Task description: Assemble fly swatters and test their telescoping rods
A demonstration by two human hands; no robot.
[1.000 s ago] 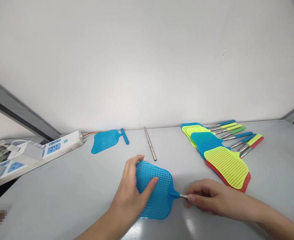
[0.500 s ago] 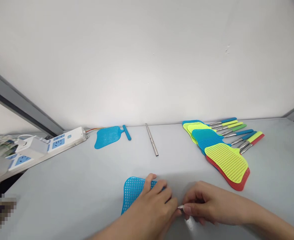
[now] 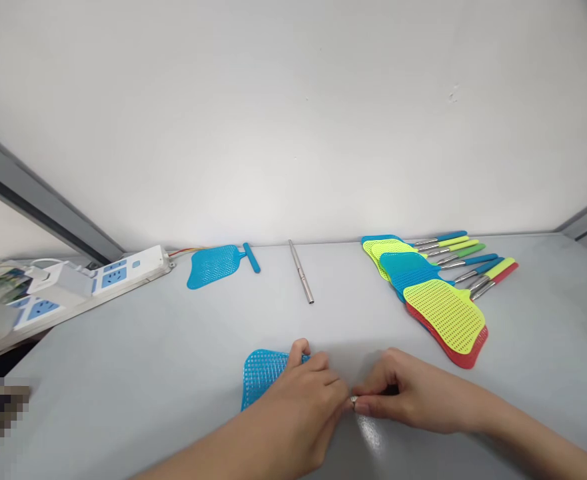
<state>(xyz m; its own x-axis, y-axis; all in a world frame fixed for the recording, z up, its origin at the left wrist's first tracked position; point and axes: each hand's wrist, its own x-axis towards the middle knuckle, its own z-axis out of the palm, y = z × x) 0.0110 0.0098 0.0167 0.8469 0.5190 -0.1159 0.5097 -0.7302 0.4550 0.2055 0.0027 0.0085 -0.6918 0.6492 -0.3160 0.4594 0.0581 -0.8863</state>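
Observation:
My left hand (image 3: 318,393) is closed over the neck end of a blue mesh fly swatter head (image 3: 263,375), whose rounded far part shows to the left of the fingers. My right hand (image 3: 408,393) pinches a small silver metal piece (image 3: 354,400) between thumb and forefinger, right against the left fingertips. Only a sliver of that metal is visible; how it meets the swatter is hidden by the fingers. Further back lie a silver metal rod (image 3: 300,272), another blue swatter head (image 3: 215,265) and a short blue handle grip (image 3: 252,258).
A fanned pile of blue, yellow, green and red fly swatters (image 3: 444,313) with metal shafts lies at the right. On the left, a white power strip (image 3: 138,265) with plugs and cables runs along the grey table (image 3: 148,373). A white wall (image 3: 293,133) rises behind.
My right hand has moved in closer to the left one, and less of the silver piece shows between them. The swatter head stays under my left hand. The camera view has shifted slightly.

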